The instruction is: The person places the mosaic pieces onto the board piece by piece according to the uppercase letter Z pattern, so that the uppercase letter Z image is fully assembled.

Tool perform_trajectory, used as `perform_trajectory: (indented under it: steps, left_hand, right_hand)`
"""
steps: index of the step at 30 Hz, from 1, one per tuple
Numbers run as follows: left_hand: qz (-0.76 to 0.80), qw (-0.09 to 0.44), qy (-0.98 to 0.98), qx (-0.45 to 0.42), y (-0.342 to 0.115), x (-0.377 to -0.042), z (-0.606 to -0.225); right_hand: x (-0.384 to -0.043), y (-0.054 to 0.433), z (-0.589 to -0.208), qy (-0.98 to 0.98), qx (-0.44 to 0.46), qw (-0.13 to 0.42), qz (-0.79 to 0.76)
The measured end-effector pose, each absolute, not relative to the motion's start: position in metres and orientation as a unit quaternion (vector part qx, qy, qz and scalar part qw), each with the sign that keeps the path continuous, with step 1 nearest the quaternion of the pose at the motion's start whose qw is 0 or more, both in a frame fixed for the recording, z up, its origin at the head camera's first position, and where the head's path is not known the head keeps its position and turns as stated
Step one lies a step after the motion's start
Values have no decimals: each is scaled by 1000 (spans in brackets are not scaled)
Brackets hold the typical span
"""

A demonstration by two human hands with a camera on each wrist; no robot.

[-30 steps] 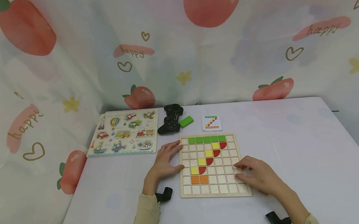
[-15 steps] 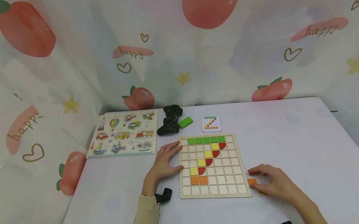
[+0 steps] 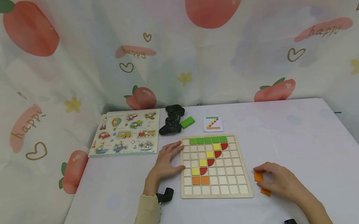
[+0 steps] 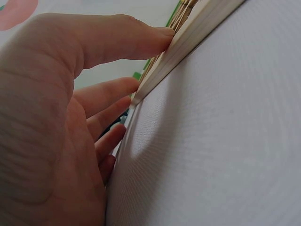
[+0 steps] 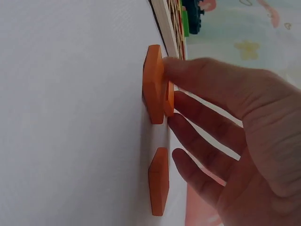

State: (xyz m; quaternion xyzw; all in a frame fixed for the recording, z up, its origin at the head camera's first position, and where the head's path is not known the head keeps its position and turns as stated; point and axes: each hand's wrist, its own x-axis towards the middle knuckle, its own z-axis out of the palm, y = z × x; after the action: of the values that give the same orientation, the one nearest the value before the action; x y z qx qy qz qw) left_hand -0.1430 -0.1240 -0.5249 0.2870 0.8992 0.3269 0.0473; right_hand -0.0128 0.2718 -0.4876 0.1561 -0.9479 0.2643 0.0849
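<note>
A wooden grid board [image 3: 247, 190] lies mid-table, bearing green, yellow and orange square tiles and red quarter-round tiles. Along its left edge rests my left hand [image 3: 165, 164], thumb and fingers spread; the left wrist view shows the thumb touching the board's rim [image 4: 176, 54]. Right of the board, my right hand [image 3: 279, 179] pinches an orange square tile [image 3: 258, 177] between thumb and fingers, low over the table. A second orange tile [image 3: 265, 192] lies below the thumb. The right wrist view shows another orange tile [image 5: 159, 181] under the palm, hidden from the head view.
Behind the board lies a small pattern card [image 3: 213, 124]. To its left are a green block [image 3: 187, 122], a black game controller [image 3: 171, 120] and a picture puzzle board [image 3: 123, 133]. A printed curtain [image 3: 219, 60] hangs behind the table.
My right hand has moved from the board's right edge rightward and down to the orange tiles, and now pinches one. My left hand has stayed at the board's left edge.
</note>
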Motion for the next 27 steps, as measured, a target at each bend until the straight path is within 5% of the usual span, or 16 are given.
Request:
perform_trajectory:
  steps: [15, 27]
  left_hand:
    - [323, 44, 902, 283, -124, -144, -526]
    - [333, 35, 894, 299, -124, -145, -527]
  right_hand:
    - [-37, 229, -481, -921, 215, 126, 298]
    - [-42, 157, -487, -917, 288, 23, 275]
